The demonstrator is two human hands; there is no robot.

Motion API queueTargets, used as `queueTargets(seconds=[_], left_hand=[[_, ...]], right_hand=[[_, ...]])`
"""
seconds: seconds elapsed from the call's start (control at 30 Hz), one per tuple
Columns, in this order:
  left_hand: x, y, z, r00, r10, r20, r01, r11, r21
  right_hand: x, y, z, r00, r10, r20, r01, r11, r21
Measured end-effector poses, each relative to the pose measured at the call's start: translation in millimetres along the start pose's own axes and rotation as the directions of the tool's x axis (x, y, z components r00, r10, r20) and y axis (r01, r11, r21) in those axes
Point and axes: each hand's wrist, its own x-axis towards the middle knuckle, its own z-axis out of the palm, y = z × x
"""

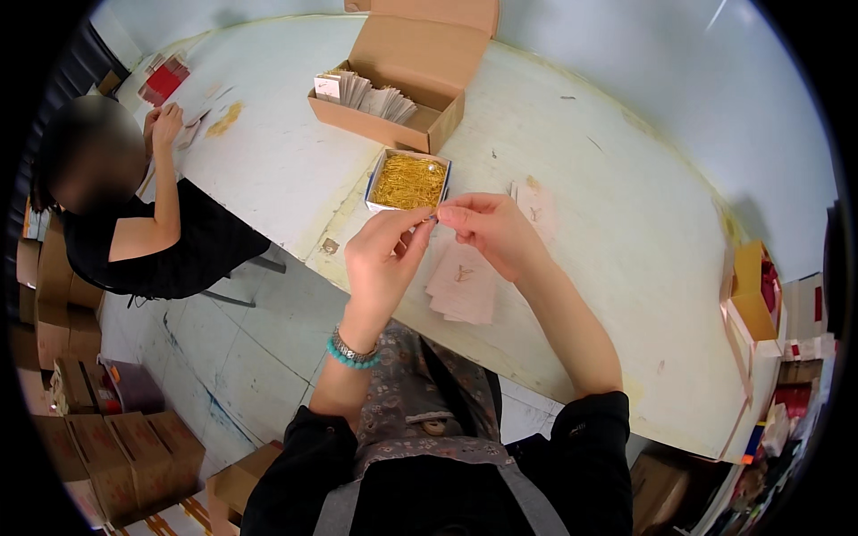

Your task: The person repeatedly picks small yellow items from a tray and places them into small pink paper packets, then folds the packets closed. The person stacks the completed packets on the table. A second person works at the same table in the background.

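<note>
My left hand (380, 250) and my right hand (492, 230) meet above the table, fingertips pinched together. Between them is a tiny thing with a purplish glint, too small to make out. Just beyond the fingertips stands a small open box (369, 191) with white and blue sides. It is heaped with thin gold wire-like pieces (408, 181) that look like pins. Below my right hand lies a loose stack of pale pink cards (462, 290) with a gold mark on the top one. More pale cards (536, 207) lie beyond my right wrist, partly hidden by it.
An open brown carton (384, 128) holding rows of pale cards stands at the back. To the left a co-worker (125, 196) sits at the white table (643, 268), hands near a red bundle (164, 80). A yellow box (755, 290) is at the right edge; cartons (134, 456) fill the lower left.
</note>
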Motion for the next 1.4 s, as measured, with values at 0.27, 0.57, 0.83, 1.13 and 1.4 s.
queueTargets(seconds=[0.27,0.57,0.83,1.13,1.4], left_hand=[[-14.9,-4.8,15.3,0.981,-0.147,0.128,0.195,0.703,-0.684],[-20.2,-7.6,28.3,0.966,-0.174,0.191,0.246,0.385,-0.89],[-22.8,1.6,27.1,0.946,-0.248,0.207,0.288,0.361,-0.887],[-21.1,-2.7,25.2,0.957,-0.183,0.225,0.273,0.314,-0.909],[-20.7,5.5,22.9,0.944,-0.271,0.186,0.277,0.35,-0.895]], right_hand=[[-28.3,5.3,-4.9,0.984,0.006,0.176,-0.021,0.996,0.083],[-38.6,15.5,12.8,0.973,-0.065,0.221,0.007,0.967,0.254],[-39.3,15.3,11.5,0.968,-0.141,0.208,0.076,0.953,0.292],[-41.5,20.3,15.1,0.967,-0.13,0.218,0.07,0.963,0.262],[-39.7,10.4,9.6,0.983,-0.049,0.179,0.054,0.998,-0.02]])
